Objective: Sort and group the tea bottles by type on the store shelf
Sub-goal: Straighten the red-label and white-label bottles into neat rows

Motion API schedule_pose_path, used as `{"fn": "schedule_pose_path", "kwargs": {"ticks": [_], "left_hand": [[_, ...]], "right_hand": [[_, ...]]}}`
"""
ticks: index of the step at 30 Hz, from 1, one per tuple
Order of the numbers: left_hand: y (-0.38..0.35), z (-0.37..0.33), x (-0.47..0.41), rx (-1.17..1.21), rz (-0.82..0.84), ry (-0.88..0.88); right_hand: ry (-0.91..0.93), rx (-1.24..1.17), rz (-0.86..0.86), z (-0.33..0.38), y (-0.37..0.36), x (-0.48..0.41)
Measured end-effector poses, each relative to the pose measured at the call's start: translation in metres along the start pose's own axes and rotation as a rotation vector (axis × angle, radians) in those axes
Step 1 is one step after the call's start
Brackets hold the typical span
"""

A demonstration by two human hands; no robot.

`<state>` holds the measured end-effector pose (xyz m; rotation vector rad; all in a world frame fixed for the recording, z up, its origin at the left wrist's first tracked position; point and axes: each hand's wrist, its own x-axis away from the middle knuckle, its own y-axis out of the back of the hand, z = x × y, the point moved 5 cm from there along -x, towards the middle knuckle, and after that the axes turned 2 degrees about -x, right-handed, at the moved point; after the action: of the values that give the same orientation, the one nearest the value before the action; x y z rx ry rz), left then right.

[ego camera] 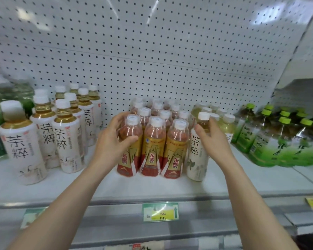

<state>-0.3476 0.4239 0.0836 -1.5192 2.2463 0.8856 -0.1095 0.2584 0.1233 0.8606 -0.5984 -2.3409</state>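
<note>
Reaching forward, left hand (114, 141) grips a red-gold bottle (128, 159), right hand (213, 139) a white-label bottle (197, 159).

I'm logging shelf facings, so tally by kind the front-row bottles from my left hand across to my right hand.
Red-and-gold labelled bottles: 3, one gripped by the left hand
White-labelled tea bottle: 1, held by the right hand
Total: 4

2 forearms forward; left hand (112, 139), right hand (213, 139), fingers in curled grips
</note>
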Motion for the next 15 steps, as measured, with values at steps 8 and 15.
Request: {"fn": "schedule_pose_path", "kwargs": {"ticks": [8,15], "left_hand": [[0.006,-0.002,0.018,-0.121,-0.045,0.009],[0.116,0.011,0.067,-0.367,-0.480,-0.042]], "right_hand": [[0.287,-0.063,0.177,0.073,0.014,0.022],[0.458,-0.351,0.404,0.158,-0.090,0.050]]}}
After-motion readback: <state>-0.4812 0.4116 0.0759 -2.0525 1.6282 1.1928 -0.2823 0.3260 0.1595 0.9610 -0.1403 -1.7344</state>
